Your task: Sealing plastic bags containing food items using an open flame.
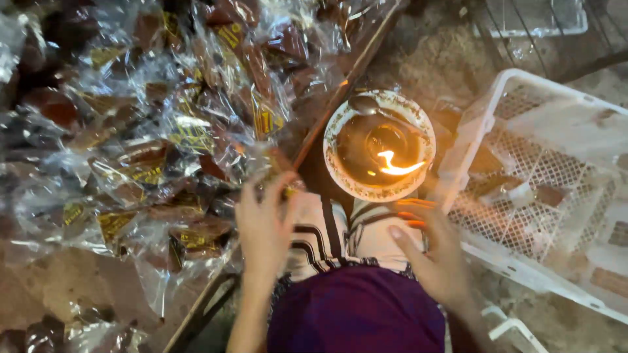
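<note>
hands reach forward over a purple-clad lap (356, 314). the left hand (263, 225) stretches out flat, fingers spread and loose, gripping nothing, its fingertips touching the near edge of a heap of clear-wrapped brown packets (163, 131) that fills a tray edged by a dark wooden rim (340, 91). the right hand (435, 252) hangs open too, fingers half curled and empty, just beside a white plastic crate (523, 157). between the hands, further out, sits a round dish lamp (379, 147), crusted pale at the rim, holding dark oil and a small bright flame (396, 167).
</note>
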